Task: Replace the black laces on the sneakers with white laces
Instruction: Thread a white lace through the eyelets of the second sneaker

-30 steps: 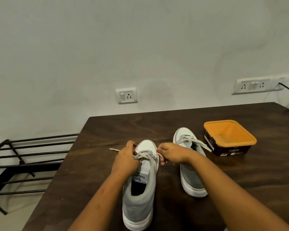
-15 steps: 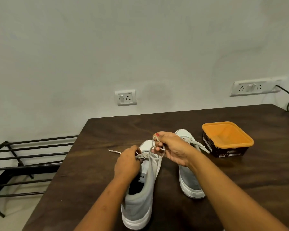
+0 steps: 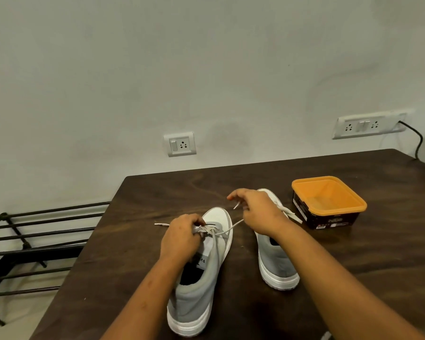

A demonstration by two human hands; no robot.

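Note:
Two grey-and-white sneakers stand on the dark wooden table [image 3: 353, 253], toes pointing away from me. On the left sneaker [image 3: 201, 285], my left hand [image 3: 182, 239] pinches the white lace [image 3: 227, 230] where it crosses near the top eyelets. My right hand [image 3: 258, 212] holds the other end of that lace, drawn taut to the right and up, its tip poking out by the fingers. A loose lace end [image 3: 161, 224] lies to the left of the shoe. The right sneaker [image 3: 275, 261] sits behind my right wrist, white lace tied.
An orange tub with dark sides [image 3: 328, 202] sits on the table right of the sneakers. A black metal rack [image 3: 35, 239] stands on the floor to the left. Wall sockets [image 3: 182, 144] are behind the table; a black cable [image 3: 418, 141] hangs at the right.
My right hand has moved right and away from the left shoe, pulling the lace out straight. My left hand stays pinching the lace on the shoe.

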